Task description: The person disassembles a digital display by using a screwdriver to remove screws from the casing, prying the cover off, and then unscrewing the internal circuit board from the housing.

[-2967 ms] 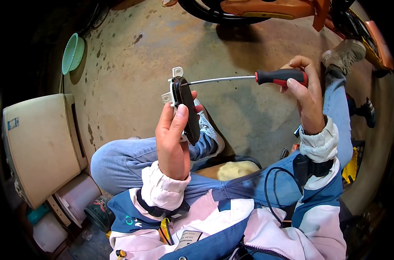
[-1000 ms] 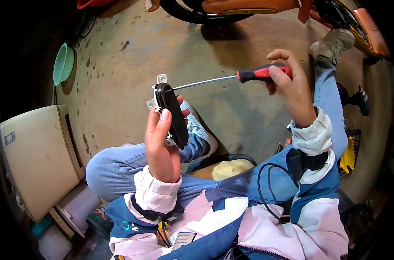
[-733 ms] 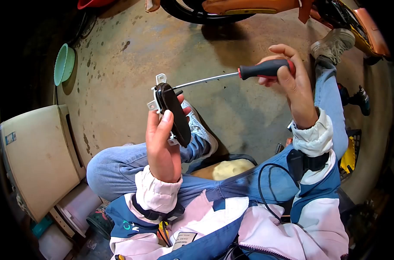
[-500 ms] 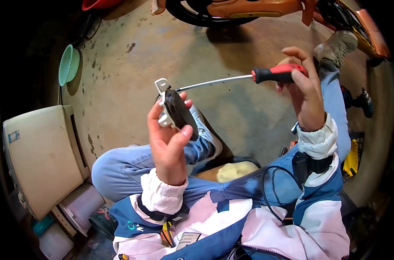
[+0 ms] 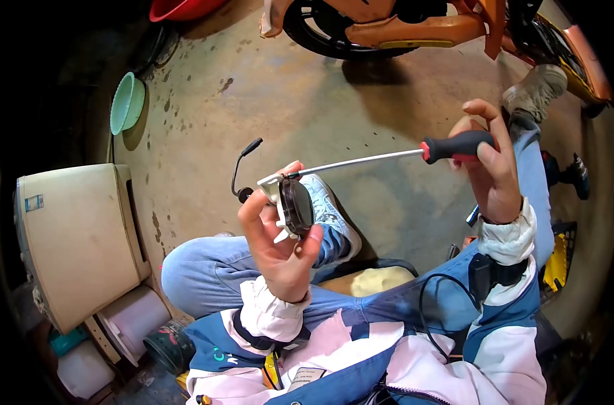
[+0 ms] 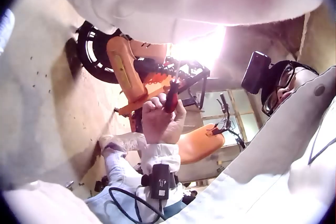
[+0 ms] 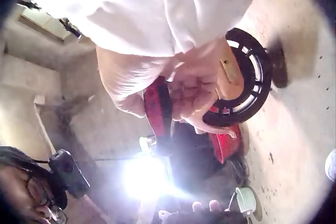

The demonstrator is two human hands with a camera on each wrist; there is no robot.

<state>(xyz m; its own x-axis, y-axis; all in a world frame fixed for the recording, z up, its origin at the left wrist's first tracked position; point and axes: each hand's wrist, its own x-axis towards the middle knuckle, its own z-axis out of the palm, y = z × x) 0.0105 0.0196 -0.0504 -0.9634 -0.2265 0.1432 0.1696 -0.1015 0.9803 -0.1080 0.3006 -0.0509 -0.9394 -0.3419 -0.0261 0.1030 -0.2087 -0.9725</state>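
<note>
L hand (image 5: 278, 260) pinches a dark part (image 5: 297, 206), thumb at the low end, fingers round the top. R hand (image 5: 493, 165) holds a red & blk screwdriver (image 5: 449, 148) btw thumb & fingers. The screwdriver's tip is at the part's top, by the L fingertips; can't tell if they touch. A blk wire (image 5: 236, 170) sticks up just past the L hand. A shoe (image 5: 341, 228) is lower, right of it. A big box (image 5: 81, 229) is left of the L hand, a green bowl (image 5: 137, 104) farther out, an orange bike (image 5: 418, 32) way past both hands.

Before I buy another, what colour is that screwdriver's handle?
Black and red handle, clearest in the head view.
</note>
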